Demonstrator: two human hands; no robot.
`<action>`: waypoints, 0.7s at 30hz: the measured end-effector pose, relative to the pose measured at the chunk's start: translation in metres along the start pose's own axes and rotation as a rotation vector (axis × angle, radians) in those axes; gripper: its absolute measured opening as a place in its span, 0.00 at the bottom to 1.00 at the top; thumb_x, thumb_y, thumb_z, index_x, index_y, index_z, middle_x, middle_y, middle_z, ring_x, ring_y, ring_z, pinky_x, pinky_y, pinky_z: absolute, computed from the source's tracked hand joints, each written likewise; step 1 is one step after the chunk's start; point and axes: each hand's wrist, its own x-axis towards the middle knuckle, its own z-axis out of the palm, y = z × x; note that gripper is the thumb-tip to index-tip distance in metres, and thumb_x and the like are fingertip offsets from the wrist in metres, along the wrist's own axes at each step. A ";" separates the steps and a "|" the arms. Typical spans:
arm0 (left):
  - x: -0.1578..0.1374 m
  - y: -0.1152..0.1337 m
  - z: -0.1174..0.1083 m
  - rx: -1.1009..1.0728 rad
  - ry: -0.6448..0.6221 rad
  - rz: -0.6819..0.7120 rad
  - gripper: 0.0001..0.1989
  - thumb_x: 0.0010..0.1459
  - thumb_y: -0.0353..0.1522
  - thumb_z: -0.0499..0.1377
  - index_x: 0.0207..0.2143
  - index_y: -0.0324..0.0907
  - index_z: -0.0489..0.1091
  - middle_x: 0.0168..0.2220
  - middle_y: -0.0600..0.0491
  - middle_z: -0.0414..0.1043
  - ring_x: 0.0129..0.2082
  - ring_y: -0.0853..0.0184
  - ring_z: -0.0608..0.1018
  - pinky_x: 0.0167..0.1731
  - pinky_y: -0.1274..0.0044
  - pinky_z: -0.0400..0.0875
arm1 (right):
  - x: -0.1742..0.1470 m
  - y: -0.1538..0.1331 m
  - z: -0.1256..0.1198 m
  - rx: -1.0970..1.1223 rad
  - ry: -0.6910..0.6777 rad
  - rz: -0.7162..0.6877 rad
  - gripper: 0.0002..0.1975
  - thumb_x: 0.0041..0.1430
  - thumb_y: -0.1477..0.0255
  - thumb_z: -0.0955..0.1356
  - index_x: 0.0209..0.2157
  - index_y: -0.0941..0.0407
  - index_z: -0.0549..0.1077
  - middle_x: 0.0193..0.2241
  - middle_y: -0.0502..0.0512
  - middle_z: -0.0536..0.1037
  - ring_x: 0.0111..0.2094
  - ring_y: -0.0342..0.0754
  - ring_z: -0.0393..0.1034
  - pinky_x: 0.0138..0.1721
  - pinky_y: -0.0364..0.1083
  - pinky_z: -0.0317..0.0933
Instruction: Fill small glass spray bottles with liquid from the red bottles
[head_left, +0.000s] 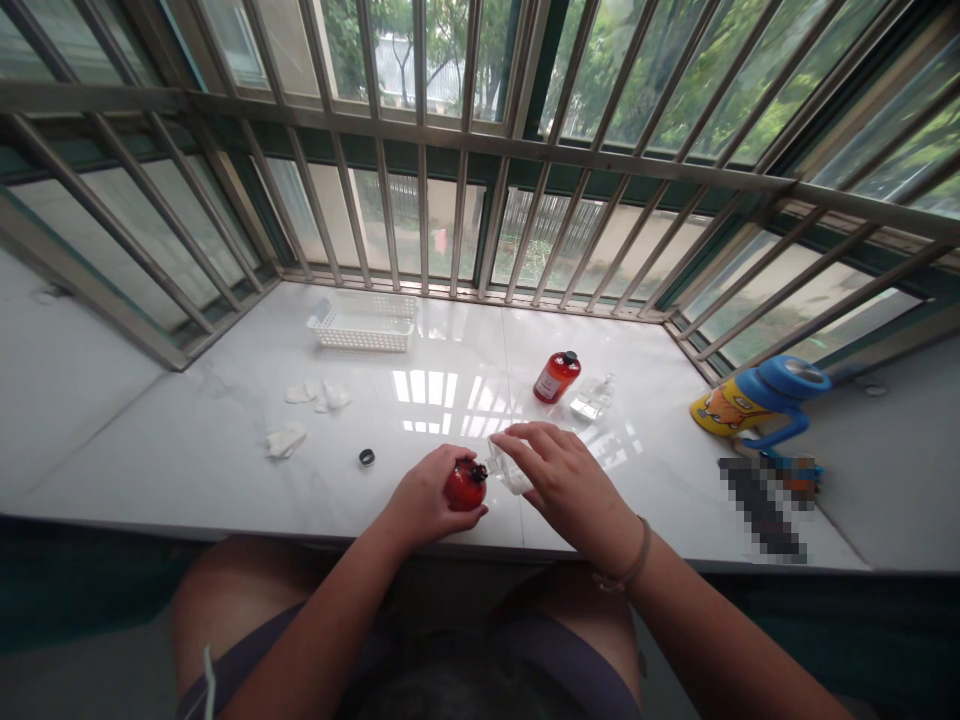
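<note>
Step in hand, judging by the pose: a transfer between two bottles, neck to neck. Left hand (427, 495) wraps a rounded, glossy red bottle with a black neck (465, 488), fingers and thumb curled round its sides, neck angled toward the right. Right hand (571, 482) pinches a small clear bottle, glass by the look of it (513, 472), fingers over the top, thumb side below; it's tipped over with its neck pointing left at the black neck. Mouths sit right by each other; can't tell if they touch. Both bottles are near the front edge of the white marbled bench (187, 470), between the hands; can't tell if either rests on it.

Next move probably calls for steady alignment of both necks and a controlled tilt of the clear bottle. A slip would likely spill onto the bench.

Containers: clear bottle's fill level not readable, no stream visible. Held red bottle's contents hidden. Second red bottle with black cap and pale label (557, 377) stands farther back; red from liquid or wall, can't say. Small clear faceted glass container (592, 399) just beside it, contents unclear. White perforated plastic basket (362, 338) near the window bars; inside hard to read. Yellow-and-blue handled cup (757, 398) far right. Loose black ring-shaped cap (366, 458) left of the left hand, crumpled white tissue (285, 440) beyond it.
</note>
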 end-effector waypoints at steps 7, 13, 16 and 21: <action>0.000 0.000 0.000 -0.006 -0.014 -0.012 0.32 0.51 0.37 0.75 0.56 0.48 0.68 0.55 0.48 0.77 0.54 0.53 0.80 0.56 0.62 0.76 | 0.001 0.000 -0.001 -0.010 0.014 -0.010 0.33 0.63 0.85 0.69 0.67 0.52 0.66 0.60 0.63 0.76 0.61 0.61 0.70 0.58 0.60 0.67; 0.000 0.001 -0.001 -0.010 -0.011 -0.019 0.32 0.51 0.37 0.75 0.56 0.49 0.68 0.54 0.48 0.77 0.54 0.53 0.80 0.56 0.62 0.76 | 0.001 0.000 -0.001 -0.031 0.040 -0.019 0.31 0.65 0.84 0.67 0.67 0.52 0.67 0.60 0.63 0.77 0.61 0.61 0.70 0.57 0.60 0.68; 0.000 0.001 -0.002 -0.006 -0.011 -0.023 0.32 0.51 0.37 0.75 0.56 0.49 0.68 0.54 0.48 0.77 0.54 0.53 0.81 0.56 0.62 0.77 | 0.001 -0.001 -0.003 -0.034 0.039 -0.020 0.30 0.66 0.84 0.67 0.67 0.52 0.67 0.60 0.63 0.77 0.61 0.61 0.70 0.57 0.60 0.68; 0.000 0.000 -0.002 -0.008 0.002 -0.019 0.31 0.51 0.37 0.75 0.56 0.50 0.69 0.54 0.49 0.78 0.53 0.53 0.81 0.55 0.63 0.77 | 0.001 -0.002 -0.004 -0.036 0.042 -0.019 0.31 0.66 0.84 0.67 0.68 0.51 0.67 0.61 0.63 0.77 0.62 0.61 0.69 0.57 0.60 0.67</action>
